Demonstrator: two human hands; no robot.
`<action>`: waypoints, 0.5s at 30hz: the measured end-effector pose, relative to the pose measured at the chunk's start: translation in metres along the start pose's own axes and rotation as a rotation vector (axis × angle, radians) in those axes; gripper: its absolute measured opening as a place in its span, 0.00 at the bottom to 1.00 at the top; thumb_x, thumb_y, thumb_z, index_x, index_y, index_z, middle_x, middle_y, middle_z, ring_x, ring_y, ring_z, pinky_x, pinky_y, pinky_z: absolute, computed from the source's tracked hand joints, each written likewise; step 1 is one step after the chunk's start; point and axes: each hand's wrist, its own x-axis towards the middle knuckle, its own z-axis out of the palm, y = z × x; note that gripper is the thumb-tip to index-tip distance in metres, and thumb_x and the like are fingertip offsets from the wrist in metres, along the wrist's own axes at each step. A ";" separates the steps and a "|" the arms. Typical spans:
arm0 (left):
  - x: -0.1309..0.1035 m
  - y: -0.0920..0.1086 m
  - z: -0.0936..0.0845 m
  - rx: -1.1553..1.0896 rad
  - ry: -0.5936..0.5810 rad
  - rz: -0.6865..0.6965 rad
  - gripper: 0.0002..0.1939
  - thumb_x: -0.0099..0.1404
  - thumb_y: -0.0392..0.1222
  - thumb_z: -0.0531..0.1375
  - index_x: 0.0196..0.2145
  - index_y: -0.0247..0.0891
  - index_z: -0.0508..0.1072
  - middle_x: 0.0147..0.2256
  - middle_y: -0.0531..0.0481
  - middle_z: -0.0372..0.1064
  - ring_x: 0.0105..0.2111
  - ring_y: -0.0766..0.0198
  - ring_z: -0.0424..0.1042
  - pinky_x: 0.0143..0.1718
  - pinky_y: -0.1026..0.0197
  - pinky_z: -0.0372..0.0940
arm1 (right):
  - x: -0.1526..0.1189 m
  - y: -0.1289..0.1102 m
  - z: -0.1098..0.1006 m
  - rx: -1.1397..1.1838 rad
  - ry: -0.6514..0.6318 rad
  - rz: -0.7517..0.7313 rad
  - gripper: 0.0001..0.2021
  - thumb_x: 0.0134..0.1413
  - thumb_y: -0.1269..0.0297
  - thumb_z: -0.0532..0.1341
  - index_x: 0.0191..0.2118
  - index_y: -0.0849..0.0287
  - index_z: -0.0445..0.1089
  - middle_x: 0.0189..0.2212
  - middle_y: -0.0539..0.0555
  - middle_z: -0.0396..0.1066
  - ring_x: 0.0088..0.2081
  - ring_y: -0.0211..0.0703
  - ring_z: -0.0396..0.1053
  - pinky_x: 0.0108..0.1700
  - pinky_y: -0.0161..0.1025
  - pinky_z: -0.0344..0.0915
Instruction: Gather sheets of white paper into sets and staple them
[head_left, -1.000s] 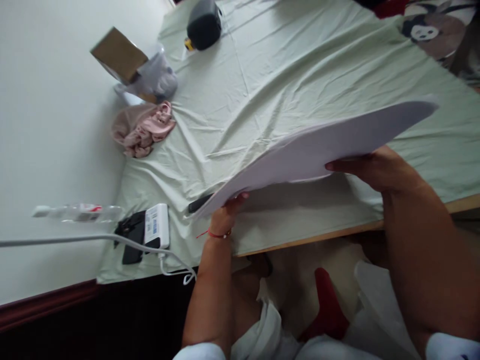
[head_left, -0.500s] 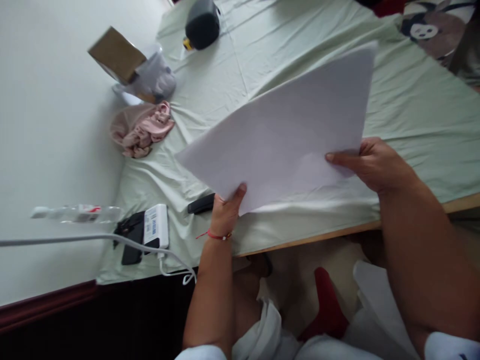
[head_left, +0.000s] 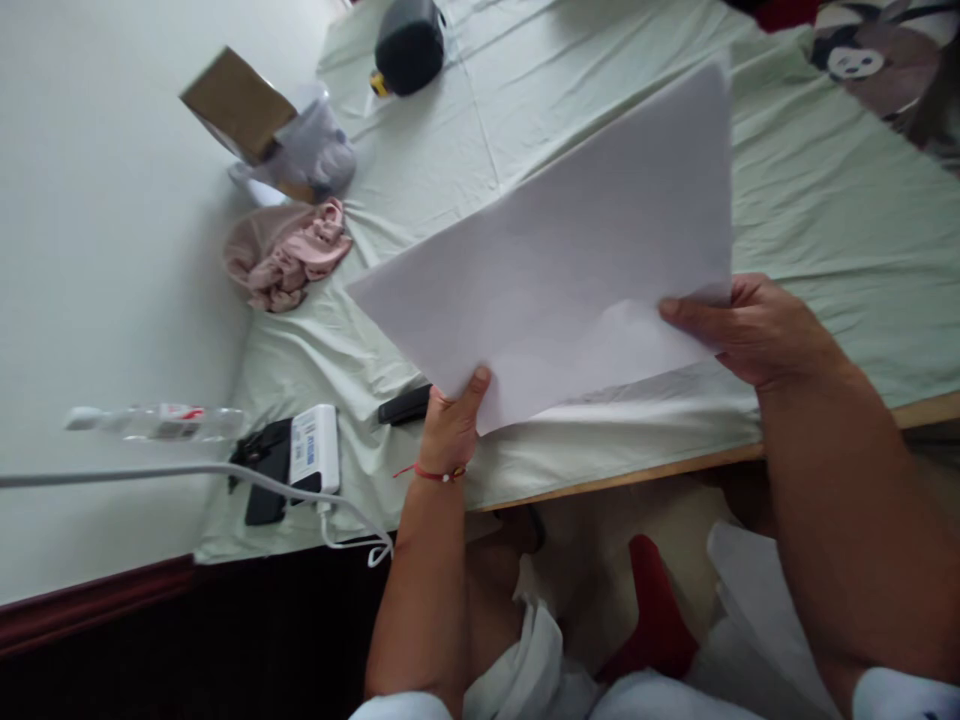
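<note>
While the L hand (head_left: 451, 428) and R hand (head_left: 769, 328) pinch the white paper (head_left: 577, 255), both thumbs lie flat on top, w/ the other fingers mostly tucked under, so each is closed on it. Wide two-sided grip prob. steadies a floppy thing (faint buckle by the R thumb, so it's not quite flat). Paper's tilted over the green cloth (head_left: 840, 270), close to the near edge. One sheet or several? Can't tell, & the fingers below are largely hidden.

Just by the L hand, a black object (head_left: 402, 406) pokes out, its far end blocked, so no ID. Off left, a white box (head_left: 328, 462) sits beside a dark item (head_left: 262, 506), cable (head_left: 217, 468) crossing in front, prob. kept at the edge for reach; print's too small to read. Clear bottle (head_left: 180, 422) nearby, support unclear.

Further back: pink fabric (head_left: 304, 260), cardboard box (head_left: 238, 103) against a plastic bag (head_left: 319, 145), then a black case (head_left: 409, 48). Top right, panda-print fabric (head_left: 892, 60) gets cut off.
</note>
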 end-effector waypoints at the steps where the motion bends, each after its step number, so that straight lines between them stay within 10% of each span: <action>1: 0.000 0.000 0.000 -0.012 0.005 0.012 0.27 0.54 0.54 0.78 0.47 0.45 0.79 0.48 0.47 0.81 0.55 0.55 0.78 0.63 0.50 0.70 | 0.000 0.000 0.000 0.006 0.002 -0.030 0.10 0.41 0.62 0.80 0.30 0.57 0.83 0.33 0.51 0.82 0.31 0.35 0.77 0.35 0.30 0.75; 9: 0.002 0.007 0.000 -0.087 0.109 -0.087 0.27 0.51 0.64 0.77 0.35 0.41 0.78 0.30 0.51 0.79 0.37 0.56 0.82 0.42 0.56 0.79 | 0.002 0.000 0.009 0.043 -0.013 0.025 0.08 0.43 0.65 0.79 0.27 0.60 0.82 0.28 0.52 0.80 0.26 0.35 0.75 0.29 0.31 0.73; 15: 0.003 0.006 -0.008 0.086 0.118 0.034 0.25 0.57 0.64 0.75 0.27 0.40 0.74 0.24 0.56 0.70 0.25 0.67 0.70 0.27 0.65 0.67 | 0.004 -0.003 0.015 0.031 0.062 0.076 0.05 0.47 0.70 0.75 0.26 0.62 0.80 0.27 0.52 0.79 0.25 0.36 0.74 0.27 0.31 0.72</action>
